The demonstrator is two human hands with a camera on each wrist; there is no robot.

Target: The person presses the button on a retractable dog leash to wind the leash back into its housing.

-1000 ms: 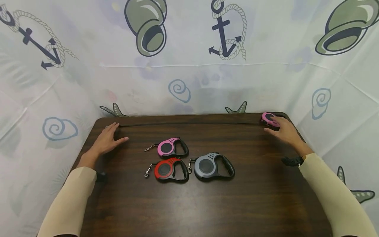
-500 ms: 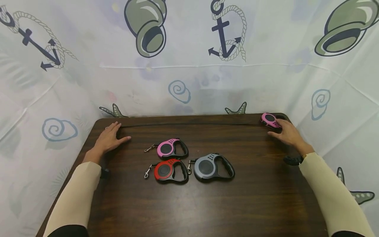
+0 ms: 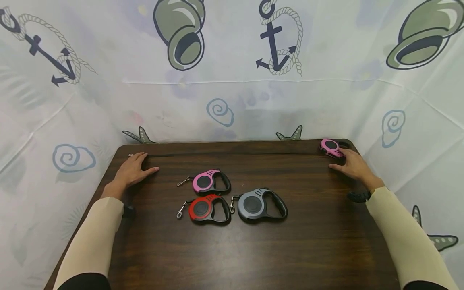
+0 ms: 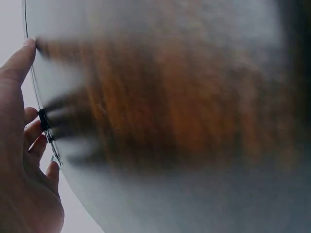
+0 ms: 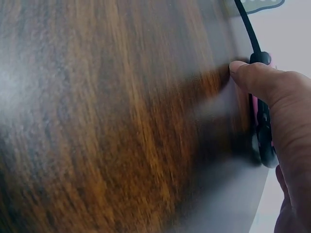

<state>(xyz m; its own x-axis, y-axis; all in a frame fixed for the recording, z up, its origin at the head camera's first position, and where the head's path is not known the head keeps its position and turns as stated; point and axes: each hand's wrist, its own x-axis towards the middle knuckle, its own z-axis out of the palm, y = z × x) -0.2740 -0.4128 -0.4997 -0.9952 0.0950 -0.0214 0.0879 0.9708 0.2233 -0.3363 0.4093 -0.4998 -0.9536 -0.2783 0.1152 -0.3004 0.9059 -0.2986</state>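
Along the table's far edge lies a black leash strap (image 3: 232, 153), drawn out from a pink retractable leash (image 3: 330, 148) at the far right corner. My left hand (image 3: 129, 173) rests at the strap's left end, fingers straight and thumb spread, touching it; a small metal clip (image 3: 131, 155) shows just beyond the fingertips. In the left wrist view the fingers lie along the strap's black end piece (image 4: 44, 119). My right hand (image 3: 356, 166) rests against the pink leash's handle, thumb stretched out on the table side. Its other fingers are mostly hidden in the right wrist view.
Mid-table lie three more retractable leashes: a pink-and-black one (image 3: 204, 182), a red one (image 3: 201, 208) just below it, and a larger grey one (image 3: 252, 204) to the right. Patterned cloth (image 3: 239, 100) hangs behind and beside the dark wooden table (image 3: 239, 253).
My right hand has slid slightly right, off the pink leash's casing toward its handle. My left hand has shifted slightly right along the strap. The three middle leashes stay put.
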